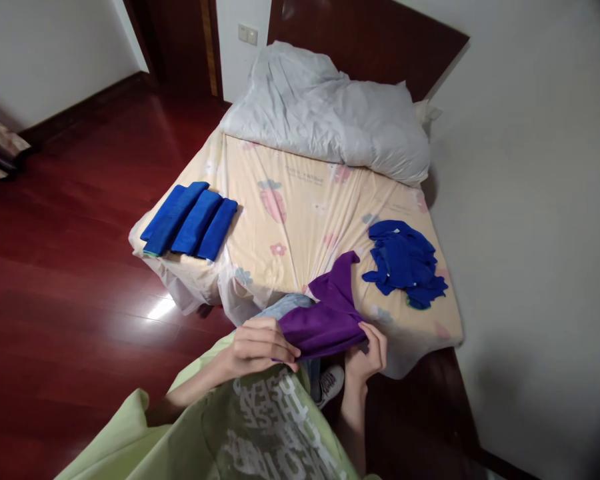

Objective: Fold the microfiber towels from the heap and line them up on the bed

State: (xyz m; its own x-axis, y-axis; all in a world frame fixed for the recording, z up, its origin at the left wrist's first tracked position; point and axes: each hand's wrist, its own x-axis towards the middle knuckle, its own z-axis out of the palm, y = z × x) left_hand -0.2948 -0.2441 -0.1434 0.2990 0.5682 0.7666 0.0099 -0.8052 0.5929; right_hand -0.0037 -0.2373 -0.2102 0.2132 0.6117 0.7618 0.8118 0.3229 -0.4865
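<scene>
A purple towel (325, 323) stretches between my two hands at the near edge of the bed. My left hand (263, 343) pinches its left end, fingers bent over the edge. On the other side, my right hand (369, 350) grips the lower right corner between thumb and fingers. The towel's far end lies loosely twisted on the bedsheet. A crumpled pile of blue towels (405, 260) rests on the bed to the right. Several folded blue towels (190, 220) lie side by side at the bed's left edge.
The bed (300, 213) has a pale yellow printed sheet. A bundled grey-white quilt (330, 113) lies by the dark headboard (360, 40). A white wall (540, 200) stands close on the right. Reddish wood floor (70, 267) extends to the left.
</scene>
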